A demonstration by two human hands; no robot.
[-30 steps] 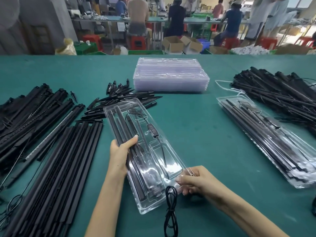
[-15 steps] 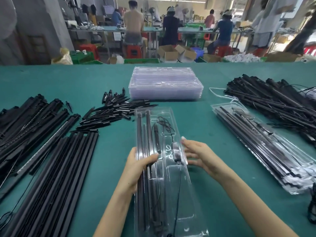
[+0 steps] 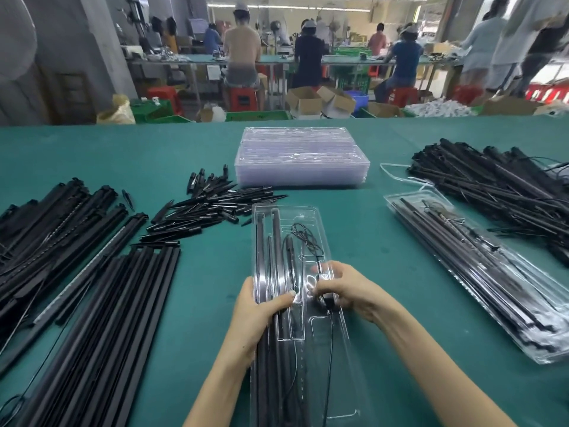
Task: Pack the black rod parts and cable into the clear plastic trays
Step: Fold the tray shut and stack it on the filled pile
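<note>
surface: a table (image 3: 363, 235) covered in green felt fills the lower two thirds of the frame. at lower centre lies a clear plastic tray (image 3: 311, 359), lengthwise away from the viewer, with black rod parts (image 3: 277, 241) seated in its left channels and a thin black cable (image 3: 308, 238) coiled near its far end and running down its right side.

left hand (image 3: 255, 315): fingers curled over the tray's left edge, thumb pressing on top of the rods. right hand (image 3: 345, 291): fingers curled, pinching a small black piece on the cable in the tray's right half.

left of the frame: long black rods (image 3: 101, 318) laid in rows. centre left: a loose heap of short black spikes (image 3: 209, 208). upper centre: a stack of empty clear trays (image 3: 300, 157). right: a filled tray (image 3: 480, 269), and beyond it a pile of rods with wires (image 3: 498, 177).

room: a workshop across the top of the frame, with workers (image 3: 308, 53) seated at a far bench, red stools, cardboard boxes (image 3: 320, 101) and green crates on the floor.
</note>
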